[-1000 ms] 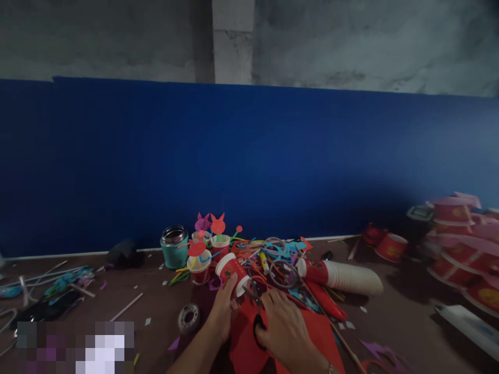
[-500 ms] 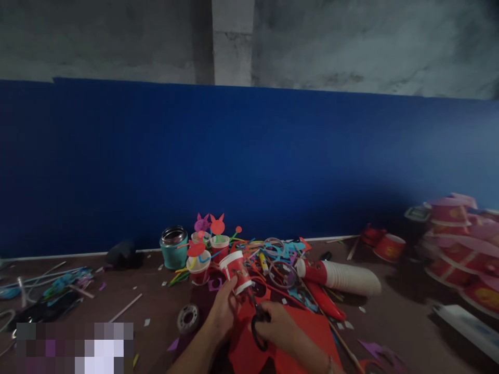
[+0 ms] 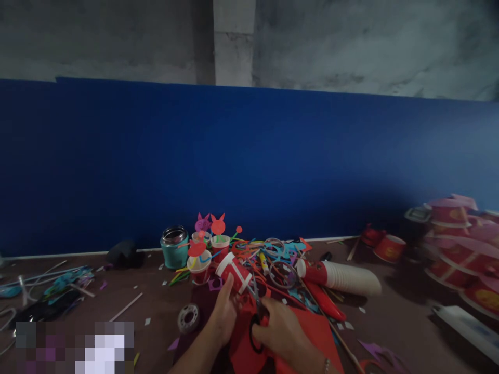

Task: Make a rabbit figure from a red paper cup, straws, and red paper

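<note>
My left hand [image 3: 223, 311] grips a red paper cup [image 3: 234, 272] with a white rim, tilted on its side just above the table. My right hand [image 3: 281, 330] is closed through the black handles of a pair of scissors [image 3: 258, 311], whose blades point up toward the cup's lower edge. Both hands work over a sheet of red paper [image 3: 312, 332] lying on the brown table.
Behind the hands lies a heap of coloured pipe cleaners and rings [image 3: 273, 252], decorated cups [image 3: 210, 244], a teal jar [image 3: 174, 247], a sleeve of stacked cups [image 3: 343, 276] and a tape roll [image 3: 188, 318]. Red bowls [image 3: 460, 244] pile up at right. A blue wall stands behind.
The cup has tilted further onto its side in my left hand. My right hand with the scissors has shifted slightly up toward the cup.
</note>
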A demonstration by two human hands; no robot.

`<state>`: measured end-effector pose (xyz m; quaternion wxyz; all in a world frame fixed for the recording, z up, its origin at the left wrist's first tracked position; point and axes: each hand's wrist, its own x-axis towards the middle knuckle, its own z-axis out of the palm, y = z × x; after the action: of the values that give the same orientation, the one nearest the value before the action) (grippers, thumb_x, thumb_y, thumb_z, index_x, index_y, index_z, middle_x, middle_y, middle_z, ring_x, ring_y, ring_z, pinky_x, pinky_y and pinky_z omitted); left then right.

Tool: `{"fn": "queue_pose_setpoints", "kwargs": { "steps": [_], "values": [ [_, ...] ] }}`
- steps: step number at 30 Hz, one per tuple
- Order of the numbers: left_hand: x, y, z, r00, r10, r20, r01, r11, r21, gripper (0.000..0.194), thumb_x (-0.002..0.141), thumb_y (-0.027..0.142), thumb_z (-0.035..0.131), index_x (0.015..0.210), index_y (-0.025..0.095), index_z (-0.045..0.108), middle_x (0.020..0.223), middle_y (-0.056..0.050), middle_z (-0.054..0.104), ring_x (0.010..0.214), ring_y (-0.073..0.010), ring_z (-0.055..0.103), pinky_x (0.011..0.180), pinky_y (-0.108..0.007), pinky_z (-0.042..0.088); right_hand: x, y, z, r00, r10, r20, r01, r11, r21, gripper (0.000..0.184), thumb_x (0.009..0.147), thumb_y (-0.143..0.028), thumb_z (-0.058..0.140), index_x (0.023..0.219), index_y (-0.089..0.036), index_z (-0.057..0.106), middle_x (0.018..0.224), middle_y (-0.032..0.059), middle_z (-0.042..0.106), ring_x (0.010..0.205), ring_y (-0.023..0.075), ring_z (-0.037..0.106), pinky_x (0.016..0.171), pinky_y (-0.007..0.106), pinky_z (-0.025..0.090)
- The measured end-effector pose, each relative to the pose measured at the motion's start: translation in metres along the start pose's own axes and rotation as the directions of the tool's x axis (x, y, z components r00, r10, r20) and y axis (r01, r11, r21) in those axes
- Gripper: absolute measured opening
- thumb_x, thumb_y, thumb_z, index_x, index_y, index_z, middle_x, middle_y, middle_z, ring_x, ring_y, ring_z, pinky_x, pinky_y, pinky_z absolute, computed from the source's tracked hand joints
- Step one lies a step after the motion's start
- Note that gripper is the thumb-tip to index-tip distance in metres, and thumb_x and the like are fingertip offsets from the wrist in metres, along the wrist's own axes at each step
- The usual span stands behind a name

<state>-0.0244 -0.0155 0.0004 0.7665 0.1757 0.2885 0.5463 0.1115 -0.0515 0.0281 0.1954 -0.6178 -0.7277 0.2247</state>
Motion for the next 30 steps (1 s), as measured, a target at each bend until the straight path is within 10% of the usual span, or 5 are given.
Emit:
{"fn": "queue_pose_setpoints", "kwargs": {
  "steps": [7, 14, 21, 24, 30],
  "values": [
    [0.002, -0.004, 0.001, 0.996, 0.082, -0.044, -0.081, 0.997, 0.013, 0.027, 0.07, 0.032, 0.073, 0.09, 0.015, 0.067, 0.085, -0.008, 0.074, 0.084, -0.0228, 0.07, 0.075, -0.03, 0.054, 0.008, 0.003, 0.006, 0.96, 0.049, 0.274, -0.189, 0.838, 0.511, 0.014, 0.061, -0.015, 0.053, 0.051, -0.019, 0.043, 0.047, -0.0076, 0.036, 0.046, 0.0067, 0.032, 0.046, 0.021, 0.023],
    [0.024, -0.014, -0.017, 0.953, 0.274, -0.134, -0.253, 0.956, 0.15, 0.051, 0.041, 0.047, 0.087, 0.075, 0.015, 0.065, 0.066, 0.0, 0.067, 0.058, -0.0118, 0.061, 0.052, -0.02, 0.044, 0.001, -0.003, -0.002, 0.817, 0.15, 0.556, -0.57, 0.347, 0.745, 0.027, 0.07, -0.04, 0.06, 0.061, -0.018, 0.047, 0.053, -0.0068, 0.04, 0.042, 0.0037, 0.029, 0.042, 0.017, 0.018],
    [0.029, -0.013, -0.021, 0.936, 0.323, -0.142, -0.296, 0.937, 0.184, 0.049, 0.038, 0.046, 0.088, 0.064, 0.015, 0.062, 0.052, 0.007, 0.055, 0.044, -0.0032, 0.042, 0.041, -0.016, 0.028, 0.007, 0.007, -0.005, 0.686, -0.169, 0.708, -0.709, 0.062, 0.702, 0.035, 0.067, -0.047, 0.058, 0.058, -0.019, 0.04, 0.049, -0.0088, 0.033, 0.039, 0.0036, 0.024, 0.039, 0.016, 0.011],
    [0.024, -0.012, -0.017, 0.941, 0.31, -0.132, -0.283, 0.94, 0.193, 0.048, 0.04, 0.047, 0.088, 0.067, 0.015, 0.063, 0.057, 0.005, 0.059, 0.049, -0.0046, 0.047, 0.043, -0.016, 0.031, 0.005, 0.005, -0.007, 0.732, -0.069, 0.678, -0.655, 0.203, 0.727, 0.036, 0.064, -0.046, 0.062, 0.057, -0.02, 0.039, 0.049, -0.0088, 0.033, 0.04, 0.0037, 0.022, 0.039, 0.018, 0.011],
    [0.017, -0.006, -0.014, 0.959, 0.252, -0.133, -0.22, 0.95, 0.221, 0.044, 0.044, 0.044, 0.087, 0.067, 0.014, 0.064, 0.053, 0.005, 0.059, 0.043, -0.004, 0.046, 0.041, -0.016, 0.031, 0.006, -0.002, -0.012, 0.944, 0.053, 0.324, -0.212, 0.854, 0.476, 0.017, 0.066, -0.027, 0.054, 0.054, -0.019, 0.045, 0.05, -0.0052, 0.039, 0.047, 0.0083, 0.031, 0.046, 0.024, 0.022]
  ]
}}
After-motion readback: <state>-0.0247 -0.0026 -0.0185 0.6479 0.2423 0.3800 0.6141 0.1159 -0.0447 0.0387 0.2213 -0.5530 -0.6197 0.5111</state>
